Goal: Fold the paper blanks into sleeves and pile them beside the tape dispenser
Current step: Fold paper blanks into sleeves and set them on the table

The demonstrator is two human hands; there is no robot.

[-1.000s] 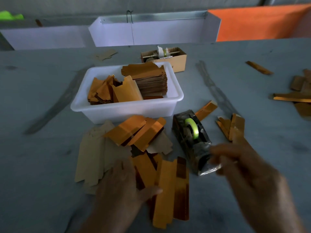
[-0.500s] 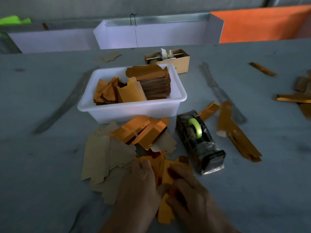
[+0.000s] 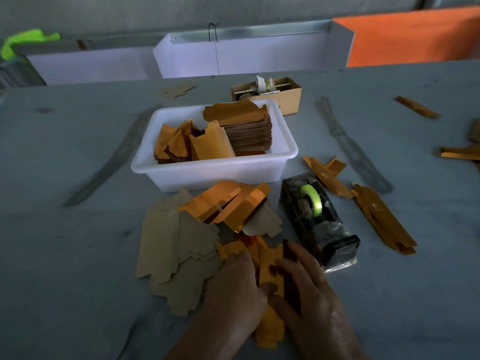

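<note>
Both hands have settled closer together since half a second ago, and the folded sleeve that was blurred in mid-drop now lies flat on the desk (image 3: 65, 255) to the right of the tape dispenser (image 3: 318, 219).

From the head camera: the left hand (image 3: 233, 289) lies on the orange blanks (image 3: 270, 258) at the near edge, fingers fairly straight and pressing down, its thumb reaching toward the right hand. The right hand (image 3: 311, 289) covers the same blanks from the other side, fingers spread and lightly bent over them; whether it actually pinches a sheet I cannot tell. A dark stripe of one blank shows between its fingers.

Just left of the hands spreads a fan of tan blanks (image 3: 168, 245), with a few shiny orange blanks (image 3: 228, 203) lying on top, right in front of the white tub (image 3: 215, 172). That tub holds loose orange pieces on the left and a tall neat stack (image 3: 246, 128) on the right. Behind it sits a small cardboard box (image 3: 283, 96).

Right of the dispenser, the finished sleeves (image 3: 381, 219) lie in a loose line, with another couple (image 3: 327, 175) nearer the tub's corner. More orange strips (image 3: 459, 153) rest far right.
</note>
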